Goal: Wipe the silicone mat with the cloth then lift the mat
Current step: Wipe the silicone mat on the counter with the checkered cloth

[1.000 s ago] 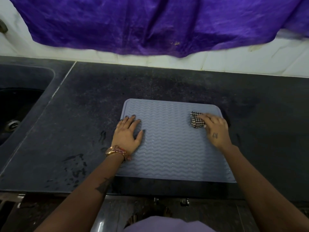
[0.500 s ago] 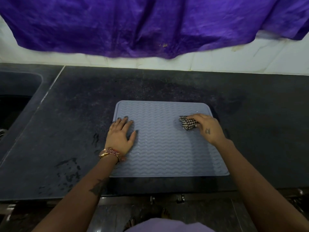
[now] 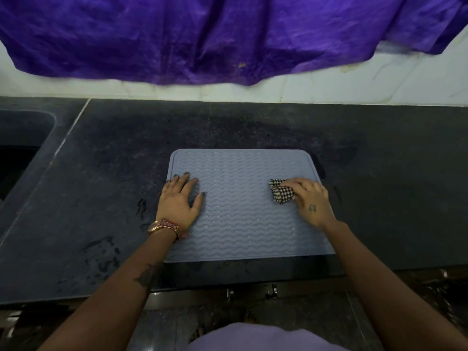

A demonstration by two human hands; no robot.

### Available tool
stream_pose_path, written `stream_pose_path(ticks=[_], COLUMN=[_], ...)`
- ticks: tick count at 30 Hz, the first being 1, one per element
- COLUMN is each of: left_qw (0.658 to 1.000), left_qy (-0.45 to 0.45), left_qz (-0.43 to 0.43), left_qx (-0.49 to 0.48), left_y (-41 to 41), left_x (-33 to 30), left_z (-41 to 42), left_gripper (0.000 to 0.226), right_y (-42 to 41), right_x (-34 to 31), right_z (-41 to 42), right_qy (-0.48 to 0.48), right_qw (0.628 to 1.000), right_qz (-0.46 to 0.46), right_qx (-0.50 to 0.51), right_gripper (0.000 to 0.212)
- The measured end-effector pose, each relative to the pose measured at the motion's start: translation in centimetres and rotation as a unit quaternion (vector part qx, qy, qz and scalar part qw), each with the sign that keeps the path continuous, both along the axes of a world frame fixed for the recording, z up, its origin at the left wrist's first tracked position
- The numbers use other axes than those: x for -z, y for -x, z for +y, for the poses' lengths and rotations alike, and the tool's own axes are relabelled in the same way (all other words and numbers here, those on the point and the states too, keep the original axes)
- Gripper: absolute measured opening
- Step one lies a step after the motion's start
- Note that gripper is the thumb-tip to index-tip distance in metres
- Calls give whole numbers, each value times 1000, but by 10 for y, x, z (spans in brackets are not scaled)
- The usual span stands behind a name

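Silicone mat (image 3: 243,211) laid flat on dark bench (image 3: 126,160); left hand (image 3: 179,202) spread flat on left edge, likely as anchor; checked cloth (image 3: 281,195) bunched in right hand (image 3: 312,201) grip, pressed on mat's right side for wiping.

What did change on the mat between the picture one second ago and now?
Little: the right hand slid the cloth slightly along the mat, keeping its grip. The left hand stayed flat on the mat's left side; the mat still lies on the counter.
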State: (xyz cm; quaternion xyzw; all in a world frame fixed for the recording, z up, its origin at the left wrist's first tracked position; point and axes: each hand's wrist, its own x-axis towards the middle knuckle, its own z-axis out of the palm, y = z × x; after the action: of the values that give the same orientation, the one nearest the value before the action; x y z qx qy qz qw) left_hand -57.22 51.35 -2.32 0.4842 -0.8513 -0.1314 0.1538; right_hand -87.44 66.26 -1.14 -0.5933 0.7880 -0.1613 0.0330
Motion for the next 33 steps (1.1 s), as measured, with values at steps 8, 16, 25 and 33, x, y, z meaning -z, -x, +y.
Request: stream_pose_path(ticks=[8, 16, 25, 33], left_qw=[1000, 1000, 1000, 1000], left_qy=[-7, -5, -8, -9], left_qz=[-1, -2, -4, -6], left_qx=[4, 6, 7, 3], left_y=[-1, -1, -1, -1], left_x=[-1, -1, -2, -2], left_z=[2, 4, 4, 4], left_gripper=[64, 64, 64, 65], right_y=[-15, -5, -12, -17], right_x=[-6, -9, -10, -12], right_z=[28, 34, 57, 67], right_qy=[-9, 4, 40, 58], right_qw=[999, 999, 999, 997], right_qz=[16, 11, 0, -17], right_qx=[-48, -42, -23, -41], right_gripper=[46, 45, 45, 42])
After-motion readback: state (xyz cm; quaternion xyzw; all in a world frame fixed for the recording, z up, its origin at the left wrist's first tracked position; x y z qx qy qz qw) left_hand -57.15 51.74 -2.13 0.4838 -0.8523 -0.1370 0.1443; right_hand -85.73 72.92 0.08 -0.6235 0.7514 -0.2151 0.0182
